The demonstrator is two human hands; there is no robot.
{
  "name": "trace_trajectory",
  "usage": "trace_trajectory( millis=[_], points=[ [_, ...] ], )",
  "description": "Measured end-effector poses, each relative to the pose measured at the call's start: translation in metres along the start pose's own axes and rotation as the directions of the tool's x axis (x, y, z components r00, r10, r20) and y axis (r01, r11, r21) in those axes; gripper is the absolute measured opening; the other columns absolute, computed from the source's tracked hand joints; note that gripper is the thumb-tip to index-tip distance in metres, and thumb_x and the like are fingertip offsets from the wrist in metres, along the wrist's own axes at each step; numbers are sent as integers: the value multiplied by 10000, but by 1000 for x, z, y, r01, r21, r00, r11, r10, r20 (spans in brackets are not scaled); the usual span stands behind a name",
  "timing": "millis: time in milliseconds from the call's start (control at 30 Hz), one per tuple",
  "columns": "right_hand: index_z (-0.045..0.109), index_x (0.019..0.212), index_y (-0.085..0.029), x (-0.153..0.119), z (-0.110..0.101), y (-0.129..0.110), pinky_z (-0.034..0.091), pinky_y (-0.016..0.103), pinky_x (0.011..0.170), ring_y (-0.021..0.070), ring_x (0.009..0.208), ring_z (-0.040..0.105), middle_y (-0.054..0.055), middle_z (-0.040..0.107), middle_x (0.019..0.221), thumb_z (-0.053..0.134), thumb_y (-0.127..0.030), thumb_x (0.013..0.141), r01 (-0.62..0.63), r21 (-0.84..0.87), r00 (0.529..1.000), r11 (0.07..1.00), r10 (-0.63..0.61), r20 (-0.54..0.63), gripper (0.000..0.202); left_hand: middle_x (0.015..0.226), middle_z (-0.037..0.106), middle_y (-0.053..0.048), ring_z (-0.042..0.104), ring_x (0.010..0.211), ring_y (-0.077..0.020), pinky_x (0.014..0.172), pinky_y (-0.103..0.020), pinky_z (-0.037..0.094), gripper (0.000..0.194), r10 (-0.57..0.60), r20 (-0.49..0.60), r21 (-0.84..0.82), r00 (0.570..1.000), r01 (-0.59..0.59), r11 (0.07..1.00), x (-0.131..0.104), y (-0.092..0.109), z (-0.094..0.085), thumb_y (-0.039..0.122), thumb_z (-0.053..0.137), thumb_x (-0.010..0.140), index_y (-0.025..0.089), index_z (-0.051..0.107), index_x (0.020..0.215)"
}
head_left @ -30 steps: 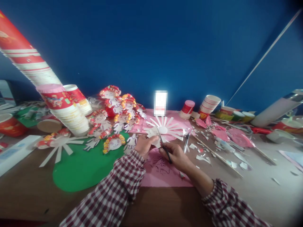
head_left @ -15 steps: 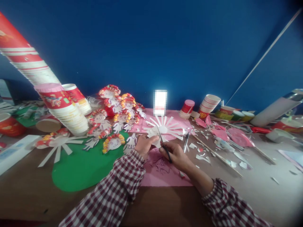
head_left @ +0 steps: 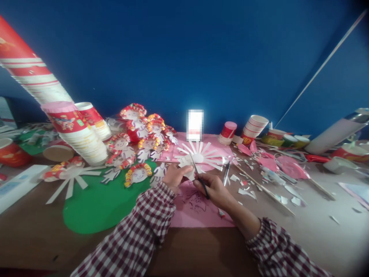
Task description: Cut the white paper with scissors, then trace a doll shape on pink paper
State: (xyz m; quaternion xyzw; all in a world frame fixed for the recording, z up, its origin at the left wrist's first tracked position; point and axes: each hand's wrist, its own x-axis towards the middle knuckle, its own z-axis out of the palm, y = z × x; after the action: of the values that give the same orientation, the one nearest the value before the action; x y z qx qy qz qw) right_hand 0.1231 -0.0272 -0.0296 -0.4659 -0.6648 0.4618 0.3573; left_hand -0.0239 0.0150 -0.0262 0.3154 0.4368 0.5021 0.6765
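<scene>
My left hand [head_left: 174, 177] pinches a small white paper piece [head_left: 187, 172] between thumb and fingers. A pair of scissors [head_left: 204, 186] with dark handles is in my right hand [head_left: 215, 188], its blades up against the paper's right side. Whether the blades are cutting is too small to tell. Just behind both hands lies a white paper cup cut into a fan of strips [head_left: 198, 157]. Beneath them is a pink sheet [head_left: 190, 217] with dark pen marks. A pen [head_left: 226, 172] lies right of the fan.
Decorated paper faces and figures [head_left: 138, 175] crowd the left, partly on a green sheet [head_left: 98, 211]. Tall stacked paper cups [head_left: 77, 134] stand farther left. Paper scraps [head_left: 246, 192], a wooden stick [head_left: 269, 192] and pink pieces [head_left: 291, 166] lie right. A blue wall [head_left: 173, 57] rises behind.
My left hand has shifted very slightly left with the paper. The right hand and scissors stay in nearly the same place.
</scene>
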Motion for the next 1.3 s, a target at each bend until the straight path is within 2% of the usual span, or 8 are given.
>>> trace_trajectory(
  millis=[200, 567, 1100, 1300],
  points=[
    [595, 760, -157, 0, 0, 0, 311, 202, 490, 91, 526, 374, -41, 449, 579, 601, -394, 778, -6, 17, 1000, 1000, 6, 13, 238, 661, 672, -35, 609, 568, -143, 531, -245, 484, 256, 10, 19, 42, 1000, -10, 999, 5, -3, -7, 207, 787, 506, 124, 647, 703],
    [616, 798, -153, 0, -1, 0, 336, 204, 518, 104, 568, 417, -20, 508, 635, 602, -358, 782, 5, -18, 1000, 1000, -4, 9, 206, 626, 668, -42, 595, 537, -146, 512, -250, 470, 227, 10, 57, 89, 998, -15, 996, 7, -3, -9, 232, 783, 518, 114, 654, 663],
    [604, 801, -142, -1, 0, -1, 289, 194, 478, 87, 532, 363, -38, 424, 585, 593, -362, 787, -25, 38, 999, 999, 24, 29, 220, 613, 652, -32, 581, 530, -127, 484, -219, 459, 254, -12, 53, 76, 999, 8, 997, 5, 0, -8, 221, 792, 499, 103, 648, 673],
    [592, 801, -143, -1, -1, 2, 294, 193, 470, 82, 512, 375, -40, 430, 577, 589, -364, 791, -38, 58, 998, 998, 36, 43, 221, 669, 671, -39, 607, 590, -142, 565, -250, 495, 298, -30, 88, 64, 996, 24, 998, 4, 2, -9, 230, 801, 501, 107, 655, 730]
  ],
)
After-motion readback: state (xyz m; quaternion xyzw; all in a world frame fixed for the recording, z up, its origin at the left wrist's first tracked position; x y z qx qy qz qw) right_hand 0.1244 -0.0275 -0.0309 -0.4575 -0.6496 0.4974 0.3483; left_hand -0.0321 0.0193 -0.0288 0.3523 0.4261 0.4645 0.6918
